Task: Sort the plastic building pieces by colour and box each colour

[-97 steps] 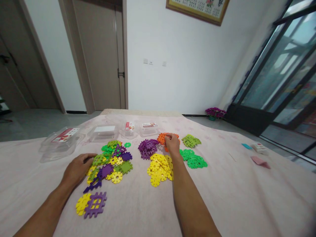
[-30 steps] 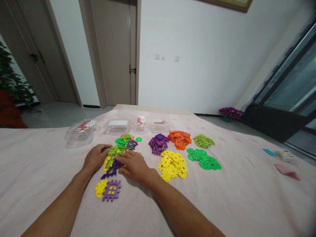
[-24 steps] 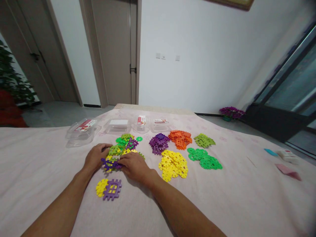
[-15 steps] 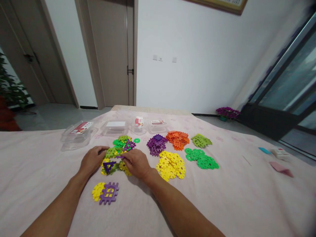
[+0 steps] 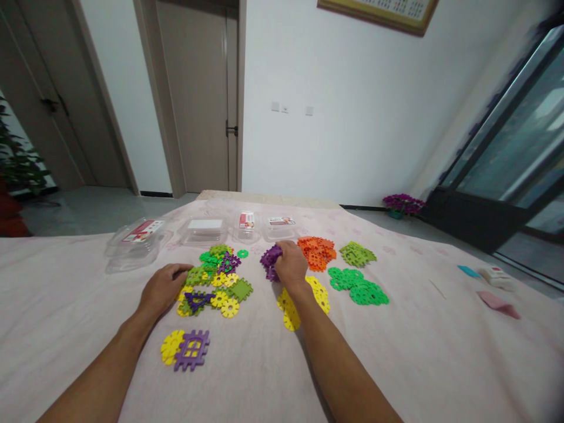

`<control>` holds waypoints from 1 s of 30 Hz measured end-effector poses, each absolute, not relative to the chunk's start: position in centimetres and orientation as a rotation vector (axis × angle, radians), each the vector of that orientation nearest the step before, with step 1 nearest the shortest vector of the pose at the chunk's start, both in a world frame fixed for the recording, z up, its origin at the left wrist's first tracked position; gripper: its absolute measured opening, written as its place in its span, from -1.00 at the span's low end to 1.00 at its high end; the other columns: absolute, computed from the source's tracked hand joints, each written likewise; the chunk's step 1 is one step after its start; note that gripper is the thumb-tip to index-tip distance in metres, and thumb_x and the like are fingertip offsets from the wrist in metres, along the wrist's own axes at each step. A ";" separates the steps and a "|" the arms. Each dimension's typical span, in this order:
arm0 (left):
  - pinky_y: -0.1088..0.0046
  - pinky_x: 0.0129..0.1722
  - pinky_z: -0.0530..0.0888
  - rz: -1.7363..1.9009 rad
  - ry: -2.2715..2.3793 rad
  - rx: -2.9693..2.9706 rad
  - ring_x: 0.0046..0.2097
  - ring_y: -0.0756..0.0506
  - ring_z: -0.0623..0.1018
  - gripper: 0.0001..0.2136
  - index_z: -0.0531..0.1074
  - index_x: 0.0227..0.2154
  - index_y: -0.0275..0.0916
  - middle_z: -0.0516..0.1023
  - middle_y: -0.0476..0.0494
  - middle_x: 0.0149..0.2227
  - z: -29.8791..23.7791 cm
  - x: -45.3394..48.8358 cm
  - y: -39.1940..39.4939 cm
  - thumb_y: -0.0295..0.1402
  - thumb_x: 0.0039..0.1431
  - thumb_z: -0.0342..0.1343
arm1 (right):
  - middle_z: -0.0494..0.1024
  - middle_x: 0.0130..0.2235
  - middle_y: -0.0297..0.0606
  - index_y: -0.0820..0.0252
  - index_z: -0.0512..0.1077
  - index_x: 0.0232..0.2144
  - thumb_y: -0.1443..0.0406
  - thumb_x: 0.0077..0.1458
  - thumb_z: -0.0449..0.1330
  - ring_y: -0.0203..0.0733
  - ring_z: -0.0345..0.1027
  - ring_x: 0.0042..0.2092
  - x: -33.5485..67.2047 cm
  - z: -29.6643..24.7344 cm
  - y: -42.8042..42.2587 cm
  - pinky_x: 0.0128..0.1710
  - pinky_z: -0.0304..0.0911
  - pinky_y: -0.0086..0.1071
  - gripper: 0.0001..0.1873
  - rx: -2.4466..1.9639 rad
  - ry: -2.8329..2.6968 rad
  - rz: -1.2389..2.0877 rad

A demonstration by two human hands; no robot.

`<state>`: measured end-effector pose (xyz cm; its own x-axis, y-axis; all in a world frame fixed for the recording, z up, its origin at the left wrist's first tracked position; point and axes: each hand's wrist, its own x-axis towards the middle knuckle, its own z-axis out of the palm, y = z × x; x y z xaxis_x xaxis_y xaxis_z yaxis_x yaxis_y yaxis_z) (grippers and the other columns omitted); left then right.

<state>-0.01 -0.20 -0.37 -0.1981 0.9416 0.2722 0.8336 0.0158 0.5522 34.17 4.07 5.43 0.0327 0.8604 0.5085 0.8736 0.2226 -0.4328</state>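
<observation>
My left hand (image 5: 162, 288) lies flat, fingers apart, on the left edge of a mixed pile of plastic interlocking pieces (image 5: 220, 281) in green, yellow and purple. My right hand (image 5: 291, 265) is curled over the purple pile (image 5: 268, 257), its fingertips closed on a purple piece there. Sorted piles lie around it: orange (image 5: 316, 251), light green (image 5: 358, 254), bright green (image 5: 359, 288) and yellow (image 5: 318, 292), the last partly hidden by my forearm. A yellow round piece and a purple grid piece (image 5: 190, 351) lie apart, nearer to me.
All of this lies on a pink cloth (image 5: 418, 352). Several clear plastic containers (image 5: 132, 242) stand in a row at the back. A blue item (image 5: 467, 271), a white box (image 5: 497, 275) and a pink item (image 5: 497, 301) lie far right.
My right hand has left the mixed pile and moved right and away to the purple pile. My left hand has stayed at the mixed pile's left edge.
</observation>
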 end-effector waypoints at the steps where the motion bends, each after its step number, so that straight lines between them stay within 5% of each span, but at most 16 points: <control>1: 0.33 0.02 0.42 0.934 2.114 1.865 -0.02 -0.19 0.57 -0.66 0.59 -0.16 -0.12 0.63 -0.11 -0.05 -0.4 0.0 -0.2 -0.17 0.15 -0.02 | 0.54 -0.01 -0.23 0.05 0.54 -0.05 0.51 0.04 0.07 -0.06 0.35 0.00 34.5 5.6 4.1 -0.06 0.24 -0.30 -0.52 -1.644 -1.786 -0.034; 12: 0.34 0.03 0.42 0.947 2.099 1.872 -0.02 -0.19 0.57 -0.64 0.59 -0.14 -0.16 0.62 -0.12 -0.04 -0.5 0.1 -0.2 -0.15 0.17 -0.03 | 0.57 -0.05 -0.21 0.20 0.52 -0.06 0.50 0.07 0.04 -0.17 0.38 0.01 30.2 4.6 3.3 0.10 0.20 -0.33 -0.57 -1.307 -1.939 0.244; 17: 0.33 0.05 0.40 0.934 2.097 1.887 0.00 -0.18 0.56 -0.65 0.58 -0.15 -0.16 0.62 -0.13 -0.04 -0.4 0.1 -0.2 -0.17 0.18 -0.03 | 0.56 -0.03 -0.14 0.17 0.48 0.00 0.25 0.18 0.15 -0.12 0.40 0.00 26.1 3.1 3.1 0.02 0.24 -0.30 -0.66 -1.357 -2.062 0.429; 22: 0.33 0.03 0.40 0.929 2.100 1.891 0.00 -0.18 0.55 -0.66 0.58 -0.14 -0.15 0.61 -0.13 -0.04 -0.5 0.1 -0.1 -0.19 0.19 -0.04 | 0.59 -0.16 -0.16 0.11 0.54 -0.20 0.02 0.16 0.15 -0.07 0.45 -0.09 24.2 3.1 4.5 -0.18 0.25 -0.32 -0.65 -1.588 -2.018 0.469; 30: 0.35 0.04 0.40 0.960 2.104 1.900 -0.02 -0.17 0.56 -0.66 0.58 -0.16 -0.14 0.62 -0.12 -0.06 -0.4 0.2 -0.1 -0.19 0.18 -0.04 | 0.61 -0.31 -0.33 0.11 0.53 -0.32 0.13 0.02 0.26 -0.22 0.46 -0.27 22.9 1.9 5.8 -0.34 0.19 -0.45 -0.79 -1.589 -1.834 0.689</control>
<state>0.18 -0.10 -0.42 -0.1874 0.9349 0.3015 0.8402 -0.0064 0.5422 22.87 5.85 1.90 -0.0947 0.9895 0.1092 0.6727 0.1444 -0.7257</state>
